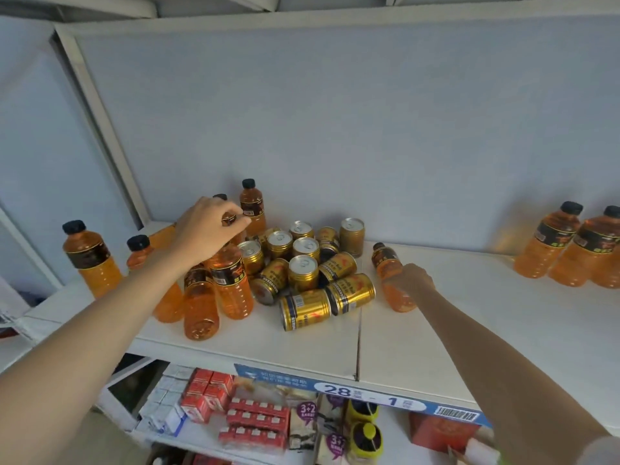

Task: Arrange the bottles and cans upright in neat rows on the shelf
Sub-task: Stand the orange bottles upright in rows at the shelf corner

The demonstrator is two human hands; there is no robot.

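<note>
On the white shelf point(453, 347) a heap of gold cans point(303, 263) sits in the middle, some upright, some on their sides, such as one at the front point(303, 308). Orange bottles with black caps surround it. My left hand point(208, 229) is closed over the top of an upright orange bottle point(231, 283) at the heap's left edge. My right hand point(411, 280) grips the middle of another orange bottle point(385, 258) that leans with its cap pointing away, right of the cans. Beside the left-hand bottle another bottle point(199, 307) lies on its side.
Upright bottles stand at the far left point(90, 260), at the back point(252, 206) and in a group at the far right point(570, 250). A blue price strip point(365, 391) runs along the shelf's front edge. Red boxes point(208, 394) and other packets fill the shelf below.
</note>
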